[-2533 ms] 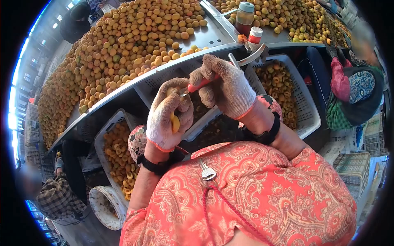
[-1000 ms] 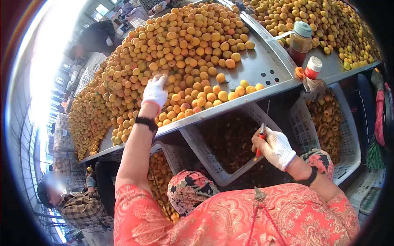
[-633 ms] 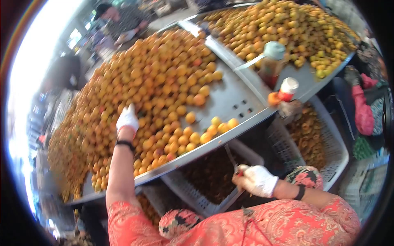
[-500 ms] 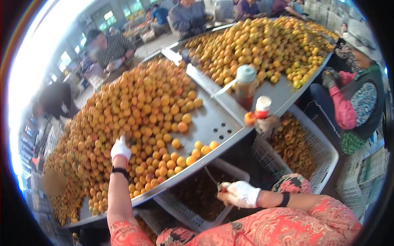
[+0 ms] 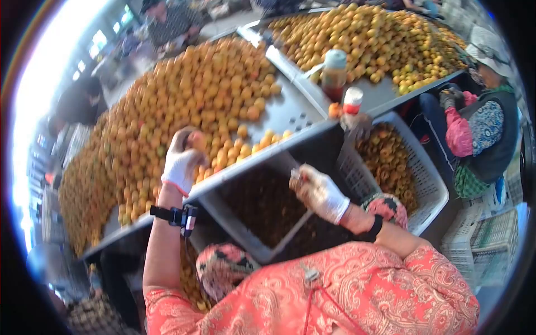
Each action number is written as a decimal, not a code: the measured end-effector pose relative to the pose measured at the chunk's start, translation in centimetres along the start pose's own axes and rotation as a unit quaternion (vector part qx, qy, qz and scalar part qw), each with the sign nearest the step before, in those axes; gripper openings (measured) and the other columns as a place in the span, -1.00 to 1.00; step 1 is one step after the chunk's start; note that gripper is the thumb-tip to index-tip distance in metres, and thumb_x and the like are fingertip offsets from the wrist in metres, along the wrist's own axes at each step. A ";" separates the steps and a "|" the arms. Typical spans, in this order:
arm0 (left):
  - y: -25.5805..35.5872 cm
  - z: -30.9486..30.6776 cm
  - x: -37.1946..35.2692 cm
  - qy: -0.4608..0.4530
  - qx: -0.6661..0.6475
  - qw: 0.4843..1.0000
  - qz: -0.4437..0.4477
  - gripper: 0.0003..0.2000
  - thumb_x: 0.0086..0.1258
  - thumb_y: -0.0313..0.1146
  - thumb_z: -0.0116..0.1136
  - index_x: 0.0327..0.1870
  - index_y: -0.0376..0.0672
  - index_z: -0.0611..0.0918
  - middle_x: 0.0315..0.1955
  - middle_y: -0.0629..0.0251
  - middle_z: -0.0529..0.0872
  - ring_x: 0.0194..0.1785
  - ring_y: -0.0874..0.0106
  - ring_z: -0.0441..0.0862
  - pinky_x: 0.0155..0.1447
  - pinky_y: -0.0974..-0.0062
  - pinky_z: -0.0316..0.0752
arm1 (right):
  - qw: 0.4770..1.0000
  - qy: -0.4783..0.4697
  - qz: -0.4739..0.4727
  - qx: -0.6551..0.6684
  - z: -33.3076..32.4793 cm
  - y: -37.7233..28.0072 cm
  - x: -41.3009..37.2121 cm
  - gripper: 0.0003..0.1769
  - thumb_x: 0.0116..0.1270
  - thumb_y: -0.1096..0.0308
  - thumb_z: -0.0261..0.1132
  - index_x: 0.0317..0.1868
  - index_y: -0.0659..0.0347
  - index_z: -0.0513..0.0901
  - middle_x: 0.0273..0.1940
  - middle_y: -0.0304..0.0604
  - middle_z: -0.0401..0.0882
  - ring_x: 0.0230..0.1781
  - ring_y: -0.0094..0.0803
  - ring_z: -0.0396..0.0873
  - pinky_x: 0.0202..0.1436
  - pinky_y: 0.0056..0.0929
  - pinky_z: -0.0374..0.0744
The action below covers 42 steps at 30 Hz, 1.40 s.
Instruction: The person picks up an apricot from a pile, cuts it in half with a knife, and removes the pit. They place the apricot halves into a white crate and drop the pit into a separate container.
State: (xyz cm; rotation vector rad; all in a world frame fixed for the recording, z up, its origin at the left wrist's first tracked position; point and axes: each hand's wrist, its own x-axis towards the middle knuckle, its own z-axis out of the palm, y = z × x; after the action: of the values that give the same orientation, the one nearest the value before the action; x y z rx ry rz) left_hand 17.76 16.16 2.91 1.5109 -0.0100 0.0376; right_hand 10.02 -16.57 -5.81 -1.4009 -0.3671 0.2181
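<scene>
My left hand (image 5: 184, 164), in a stained white glove, is raised over the near edge of the fruit pile. Its fingers are closed around an apricot (image 5: 196, 140). Behind it a large heap of apricots (image 5: 184, 84) covers the metal table. My right hand (image 5: 321, 194), also gloved and stained brown at the fingers, is closed above a crate. It grips a thin metal tool (image 5: 294, 172), mostly hidden by the fingers and blurred. Below the hands, a grey crate (image 5: 229, 223) contains dark brown matter that I cannot make out.
A metal divider (image 5: 296, 78) separates a second apricot heap (image 5: 346, 39). A lidded jar (image 5: 334, 72) and a red-and-white bottle (image 5: 352, 101) stand by the table's edge. At right are a crate (image 5: 432, 209) of opened fruit and a seated co-worker (image 5: 483, 123). Other people work beyond.
My left hand has come back from the heap towards me, now with an apricot in its fingers. My right hand has risen with the tool. The view has shifted and tilted downward.
</scene>
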 end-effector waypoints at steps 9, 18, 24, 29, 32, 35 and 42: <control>1.8 9.4 -15.3 -0.022 -0.212 0.977 -0.028 -0.40 0.14 -0.57 0.26 0.29 -0.25 0.43 -0.05 0.20 0.58 -0.21 0.41 0.61 -0.16 0.47 0.59 | 0.989 -0.094 -0.052 -0.105 5.1 -7.8 -4.0 -0.82 0.55 0.34 0.12 -0.15 0.29 0.51 -0.37 -0.18 0.61 -0.40 -0.53 0.54 -0.29 -0.45 0.51; 3.0 13.2 -17.9 0.020 -0.160 0.986 0.031 -0.44 0.21 -0.57 0.25 0.30 -0.28 0.43 -0.07 0.23 0.58 -0.22 0.46 0.57 -0.15 0.51 0.52 | 0.963 -0.088 -0.072 -0.246 5.7 -9.3 -6.0 -0.70 0.53 0.15 0.16 -0.11 0.28 0.48 -0.44 0.01 0.55 -0.41 -0.23 0.57 -0.29 -0.30 0.50; 2.8 14.1 -18.5 0.045 -0.158 0.985 0.060 -0.50 0.24 -0.60 0.20 0.26 -0.28 0.44 -0.12 0.26 0.56 -0.29 0.52 0.53 -0.18 0.61 0.50 | 0.964 -0.059 -0.092 -0.244 6.1 -9.7 -6.6 -0.78 0.48 0.26 0.18 -0.16 0.27 0.46 -0.43 0.22 0.60 -0.32 0.22 0.62 -0.35 -0.03 0.53; 3.1 15.7 -18.6 0.066 -0.220 0.969 0.094 -0.59 0.31 -0.62 0.10 0.22 -0.31 0.46 -0.10 0.25 0.59 -0.24 0.55 0.58 -0.20 0.66 0.51 | 0.961 -0.057 -0.079 -0.259 6.7 -8.7 -6.7 -0.69 0.51 0.12 0.16 -0.16 0.23 0.43 -0.38 0.20 0.61 -0.25 0.22 0.63 -0.28 0.00 0.55; 2.7 16.0 -18.1 0.063 -0.204 0.970 0.114 -0.64 0.40 -0.46 0.13 0.20 -0.26 0.48 -0.25 0.29 0.61 -0.44 0.59 0.50 -0.34 0.64 0.48 | 0.958 -0.039 -0.076 -0.275 6.9 -9.4 -7.0 -0.67 0.50 0.12 0.11 -0.14 0.27 0.45 -0.32 0.23 0.64 -0.23 0.25 0.61 -0.21 0.06 0.53; 1.6 15.7 -17.8 0.060 -0.242 0.966 0.073 -0.67 0.47 -0.29 0.16 0.17 -0.20 0.50 -0.26 0.32 0.62 -0.45 0.60 0.47 -0.38 0.64 0.45 | 0.952 -0.019 -0.063 -0.300 7.2 -9.5 -7.1 -0.66 0.50 0.11 0.13 -0.12 0.29 0.46 -0.32 0.21 0.65 -0.22 0.22 0.63 -0.19 0.04 0.56; 0.8 15.4 -16.7 0.056 -0.282 0.958 0.020 -0.58 0.46 0.03 0.20 0.12 -0.10 0.55 -0.23 0.34 0.66 -0.39 0.52 0.52 -0.39 0.53 0.50 | 0.851 0.056 -0.202 -0.481 7.5 -8.0 -6.7 -0.69 0.41 0.16 0.24 -0.15 0.25 0.41 -0.54 0.11 0.58 -0.51 0.13 0.62 -0.50 -0.01 0.55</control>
State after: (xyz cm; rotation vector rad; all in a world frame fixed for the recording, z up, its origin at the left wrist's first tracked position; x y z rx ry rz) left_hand 1.35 0.48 4.10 0.9351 0.0378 0.1420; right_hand 0.43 -13.39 2.18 -2.2582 -0.7189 -0.4715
